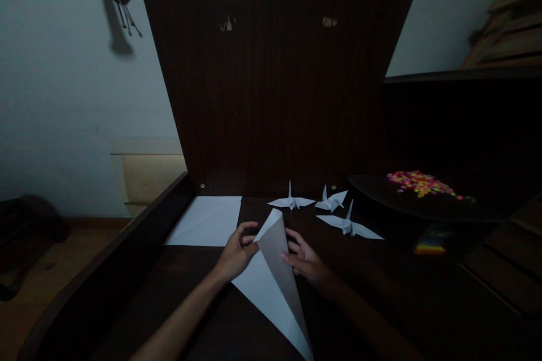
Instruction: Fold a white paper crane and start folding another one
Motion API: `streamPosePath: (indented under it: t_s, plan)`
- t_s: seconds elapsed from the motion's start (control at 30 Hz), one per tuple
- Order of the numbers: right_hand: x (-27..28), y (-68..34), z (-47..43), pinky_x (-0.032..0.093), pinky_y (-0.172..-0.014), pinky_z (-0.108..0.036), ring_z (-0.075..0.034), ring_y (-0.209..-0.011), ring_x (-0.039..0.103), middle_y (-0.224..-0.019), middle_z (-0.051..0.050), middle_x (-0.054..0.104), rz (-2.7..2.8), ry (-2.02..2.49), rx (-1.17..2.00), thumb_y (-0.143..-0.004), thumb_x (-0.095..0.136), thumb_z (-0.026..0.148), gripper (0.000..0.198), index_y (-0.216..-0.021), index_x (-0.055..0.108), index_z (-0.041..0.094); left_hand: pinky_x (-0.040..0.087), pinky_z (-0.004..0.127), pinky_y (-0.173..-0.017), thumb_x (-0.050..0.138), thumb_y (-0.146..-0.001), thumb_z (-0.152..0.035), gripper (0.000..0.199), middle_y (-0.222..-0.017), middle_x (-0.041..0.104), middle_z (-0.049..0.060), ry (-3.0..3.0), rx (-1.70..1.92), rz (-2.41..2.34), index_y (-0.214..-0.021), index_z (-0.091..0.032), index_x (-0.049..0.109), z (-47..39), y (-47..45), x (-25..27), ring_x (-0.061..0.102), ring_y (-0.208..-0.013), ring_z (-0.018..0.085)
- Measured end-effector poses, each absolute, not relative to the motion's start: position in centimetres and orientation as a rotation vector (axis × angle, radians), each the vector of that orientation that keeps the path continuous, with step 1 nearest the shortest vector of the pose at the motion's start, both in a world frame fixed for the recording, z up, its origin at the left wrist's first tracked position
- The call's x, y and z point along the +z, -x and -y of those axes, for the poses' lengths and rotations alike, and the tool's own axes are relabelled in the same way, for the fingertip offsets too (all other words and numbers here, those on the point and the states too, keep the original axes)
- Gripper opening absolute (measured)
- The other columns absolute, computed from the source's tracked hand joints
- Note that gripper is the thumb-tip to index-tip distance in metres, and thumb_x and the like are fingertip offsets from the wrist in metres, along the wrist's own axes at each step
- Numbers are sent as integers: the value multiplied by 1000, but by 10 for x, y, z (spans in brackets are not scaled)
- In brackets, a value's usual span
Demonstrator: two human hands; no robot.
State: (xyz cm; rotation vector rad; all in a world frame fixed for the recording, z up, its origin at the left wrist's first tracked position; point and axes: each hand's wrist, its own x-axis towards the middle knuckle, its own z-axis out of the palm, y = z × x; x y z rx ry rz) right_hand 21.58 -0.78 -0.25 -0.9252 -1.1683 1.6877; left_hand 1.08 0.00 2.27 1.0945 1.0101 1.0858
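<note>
Between my hands is a sheet of white paper (271, 287), bent over along a diagonal, with its narrow tip pointing toward me. My left hand (239, 251) pinches its upper left edge, thumb on top and the other fingers curled behind. On the opposite side my right hand (302, 259) grips the right edge between thumb and fingers. Just beyond the paper stand three folded paper cranes: one at the back (291, 202), one to its right (331, 200) and a nearer one (349, 225) with wings spread.
White paper (207, 220) lies flat at the left of the dark desk (178, 287). A raised dark shelf (368, 189) at right bears a pile of small colourful pieces (423, 183). Behind the desk rises a dark wooden panel (279, 96). A low side board (110, 254) edges the left.
</note>
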Motion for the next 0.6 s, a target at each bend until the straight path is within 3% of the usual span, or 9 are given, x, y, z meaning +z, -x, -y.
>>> streamPosePath:
  t_s: [0.23,0.4,0.47,0.6]
  plan:
    - [-5,-218,1,52,-68,-37,-26,-80,69,-88,-5,69,1041,974,1573,-50,88,38,84,-122,46,22,46,25,-57,83,-55,-46,69,-74,66,2,-1029,1098,-1004,-110,-17,54,-1,-13,15,62,-63,18]
    - [-3,-227,-3,52,-69,-39,-27,-77,69,-85,-4,68,1013,994,1470,-48,89,39,84,-119,48,23,42,23,-48,65,-72,-65,58,-65,63,2,-833,984,-996,-100,-14,63,-3,-11,16,59,-55,16]
    - [-4,-229,-3,52,-70,-39,-26,-76,68,-84,-3,68,1026,989,1455,-49,88,38,83,-120,47,23,43,23,-46,67,-73,-61,55,-62,64,3,-867,891,-987,-98,-12,66,-1,-7,17,60,-53,17]
    - [-7,-227,-2,52,-71,-39,-25,-76,68,-85,-4,68,1051,973,1419,-54,86,39,83,-124,45,23,53,28,-50,70,-75,-54,51,-77,70,9,-974,754,-988,-103,-12,67,7,0,22,67,-67,22]
